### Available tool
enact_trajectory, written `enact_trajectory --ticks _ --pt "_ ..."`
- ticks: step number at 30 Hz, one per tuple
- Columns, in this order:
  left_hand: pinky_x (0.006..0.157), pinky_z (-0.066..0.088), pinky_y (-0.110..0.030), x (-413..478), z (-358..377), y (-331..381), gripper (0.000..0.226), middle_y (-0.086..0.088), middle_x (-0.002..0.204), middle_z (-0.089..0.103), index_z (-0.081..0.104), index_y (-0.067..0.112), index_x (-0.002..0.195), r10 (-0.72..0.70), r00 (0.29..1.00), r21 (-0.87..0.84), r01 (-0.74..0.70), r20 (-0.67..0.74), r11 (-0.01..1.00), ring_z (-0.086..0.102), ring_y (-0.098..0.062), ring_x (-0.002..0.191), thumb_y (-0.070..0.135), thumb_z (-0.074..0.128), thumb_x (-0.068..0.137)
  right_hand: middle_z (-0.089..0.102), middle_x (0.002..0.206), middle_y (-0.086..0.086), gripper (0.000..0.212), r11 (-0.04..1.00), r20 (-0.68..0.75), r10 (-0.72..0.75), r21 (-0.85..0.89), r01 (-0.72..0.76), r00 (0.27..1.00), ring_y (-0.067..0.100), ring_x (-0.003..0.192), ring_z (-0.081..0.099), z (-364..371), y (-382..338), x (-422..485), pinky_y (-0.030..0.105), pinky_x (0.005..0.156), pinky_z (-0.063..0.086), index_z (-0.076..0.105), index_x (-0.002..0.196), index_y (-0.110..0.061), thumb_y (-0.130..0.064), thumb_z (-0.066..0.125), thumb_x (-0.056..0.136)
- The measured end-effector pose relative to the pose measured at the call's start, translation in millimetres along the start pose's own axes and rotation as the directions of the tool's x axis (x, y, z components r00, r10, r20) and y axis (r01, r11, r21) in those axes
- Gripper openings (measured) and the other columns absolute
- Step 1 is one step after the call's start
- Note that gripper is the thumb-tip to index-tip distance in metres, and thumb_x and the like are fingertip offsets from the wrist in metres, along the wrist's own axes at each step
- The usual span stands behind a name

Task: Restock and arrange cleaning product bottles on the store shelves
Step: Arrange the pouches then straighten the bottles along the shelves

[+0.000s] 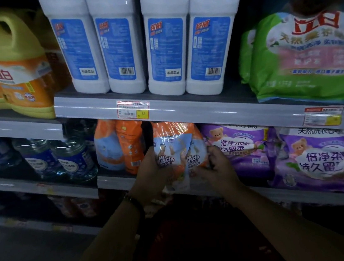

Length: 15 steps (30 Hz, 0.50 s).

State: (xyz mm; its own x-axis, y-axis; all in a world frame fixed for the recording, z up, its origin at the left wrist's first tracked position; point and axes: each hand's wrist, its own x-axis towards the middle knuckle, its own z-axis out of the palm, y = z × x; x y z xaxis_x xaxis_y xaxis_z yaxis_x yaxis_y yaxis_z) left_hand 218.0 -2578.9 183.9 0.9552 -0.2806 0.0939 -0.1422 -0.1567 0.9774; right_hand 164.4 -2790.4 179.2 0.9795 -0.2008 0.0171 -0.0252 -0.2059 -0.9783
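- The left hand (153, 171) clasps the left side of a shrink-wrapped twin pack of orange Mr Muscle cleaner bottles (179, 151), fingers curled round its lower front.
- The right hand (217, 165) grips the same pack at its right lower corner, fingers bent tight against the plastic wrap.
- A dark band (133, 201) sits on the left wrist.
- The twin pack stands tilted at the front edge of the middle grey shelf (112, 181), its top just under the shelf above.
- Just left of it on that shelf stands another wrapped pair of orange bottles (119, 148); to the right lie purple soft bags with a bear picture (317, 156), the nearest touching or nearly touching the pack.
- On the upper shelf stand four white rectangular bottles with blue labels (140, 41), with yellow handled jugs with orange labels (4, 64) to the left and a green bag (304, 53) to the right.
- A red and yellow price tag (133, 110) hangs on the upper shelf's edge.
- Clear bottles with blue labels (62, 159) stand at far left, blurred.
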Motion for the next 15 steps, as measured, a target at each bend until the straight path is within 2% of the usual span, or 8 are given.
enact_trajectory --ticks 2,5,7,9,12,15 --pt "0.098 0.064 -0.049 13 2 -4 0.048 -0.002 0.126 0.075 0.06 0.012 0.134 0.036 0.998 0.049 -0.034 -0.053 0.998 0.073 -0.015 0.118 0.001 0.079 0.092 0.08 0.112 -0.003 0.038 1.0 -0.027 0.001 -0.028 -0.002 1.0 0.013 0.101 0.079 3 6 14 0.039 0.078 0.068 0.061 0.113 -0.031 -0.003 0.078 0.094" --pt "0.098 0.062 -0.05 37 3 -7 0.043 -0.002 0.123 0.075 0.06 0.012 0.13 0.093 0.99 0.092 -0.083 -0.103 0.992 0.072 -0.017 0.117 -0.001 0.077 0.093 0.08 0.109 -0.002 0.034 0.999 -0.087 -0.012 -0.05 0.008 0.996 0.017 0.099 0.078 8 11 36 0.053 0.084 0.067 0.061 0.112 -0.029 -0.008 0.08 0.093" --pt "0.099 0.062 -0.051 51 2 -7 0.048 -0.002 0.126 0.075 0.059 0.014 0.134 0.095 0.989 0.081 -0.086 -0.113 0.993 0.072 -0.018 0.121 -0.003 0.077 0.093 0.08 0.104 -0.001 0.033 0.997 -0.142 -0.033 -0.08 0.022 0.989 0.02 0.096 0.078 13 13 52 0.054 0.084 0.065 0.062 0.11 -0.025 -0.009 0.083 0.089" --pt "0.102 0.061 -0.055 59 6 -10 0.055 -0.003 0.132 0.074 0.058 0.015 0.137 0.103 0.987 0.055 -0.097 -0.124 0.994 0.071 -0.022 0.126 -0.005 0.079 0.091 0.079 0.101 -0.002 0.035 0.993 -0.196 -0.045 -0.116 0.022 0.98 0.02 0.094 0.076 18 13 61 0.048 0.082 0.065 0.063 0.11 -0.019 -0.007 0.085 0.087" --pt "0.097 0.064 -0.054 57 17 -23 0.053 -0.007 0.129 0.073 0.057 0.016 0.13 0.046 0.984 -0.014 -0.049 -0.174 0.999 0.072 -0.025 0.122 -0.006 0.081 0.09 0.076 0.099 0.005 0.036 0.978 -0.217 -0.064 -0.207 0.018 0.974 0.02 0.09 0.074 23 19 67 0.036 0.073 0.06 0.06 0.108 -0.013 -0.005 0.087 0.085" --pt "0.098 0.063 -0.055 51 23 -33 0.056 -0.011 0.134 0.07 0.05 0.012 0.139 0.05 0.98 -0.079 -0.067 -0.192 0.995 0.069 -0.03 0.127 -0.007 0.076 0.094 0.071 0.102 -0.002 0.042 0.965 -0.175 -0.087 -0.261 0.039 0.981 -0.003 0.087 0.066 26 25 67 0.011 0.066 0.049 0.054 0.107 -0.025 -0.005 0.085 0.088"
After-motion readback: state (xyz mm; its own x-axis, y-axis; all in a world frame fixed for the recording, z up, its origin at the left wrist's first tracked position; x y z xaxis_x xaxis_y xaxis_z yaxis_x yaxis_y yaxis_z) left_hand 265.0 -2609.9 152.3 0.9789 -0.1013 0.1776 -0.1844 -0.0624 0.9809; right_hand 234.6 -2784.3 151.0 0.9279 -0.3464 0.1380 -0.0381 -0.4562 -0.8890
